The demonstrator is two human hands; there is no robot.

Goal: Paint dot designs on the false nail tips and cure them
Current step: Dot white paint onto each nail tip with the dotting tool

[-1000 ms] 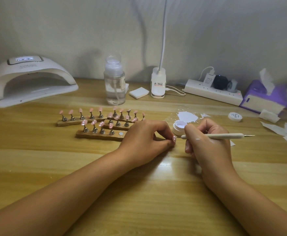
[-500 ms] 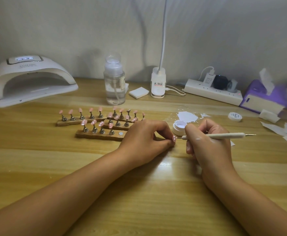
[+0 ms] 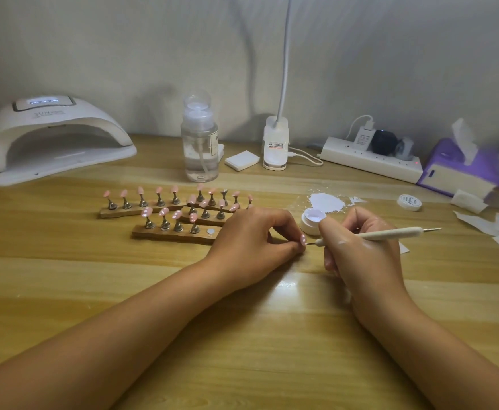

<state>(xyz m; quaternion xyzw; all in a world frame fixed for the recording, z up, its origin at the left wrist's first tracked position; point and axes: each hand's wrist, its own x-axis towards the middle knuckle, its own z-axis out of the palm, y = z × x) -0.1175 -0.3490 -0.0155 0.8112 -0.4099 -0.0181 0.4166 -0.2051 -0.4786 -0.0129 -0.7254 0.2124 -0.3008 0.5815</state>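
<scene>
Dotting stage. My left hand (image 3: 254, 235) rests on the tabletop (image 3: 242, 335), its fingers pinching one pink nail tip (image 3: 303, 240). My right hand (image 3: 357, 247) has its fingers curled round the dotting tool (image 3: 390, 233), whose point meets that tip. Risks, as I judge them: a tremor, or excess gel from the open pot (image 3: 312, 221), would smear the dots, and the small, glossy tip could slip from the pinch.

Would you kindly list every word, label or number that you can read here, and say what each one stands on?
"SUN": on the front of the white nail lamp; the smaller print beside it is too blurred to read.
Lit display on top of the nail lamp: unreadable.
Sticker on the desk lamp base: too small to read.
Label on the clear bottle: seen edge-on, unreadable.
Writing on the round lid: too blurred to read.
</scene>
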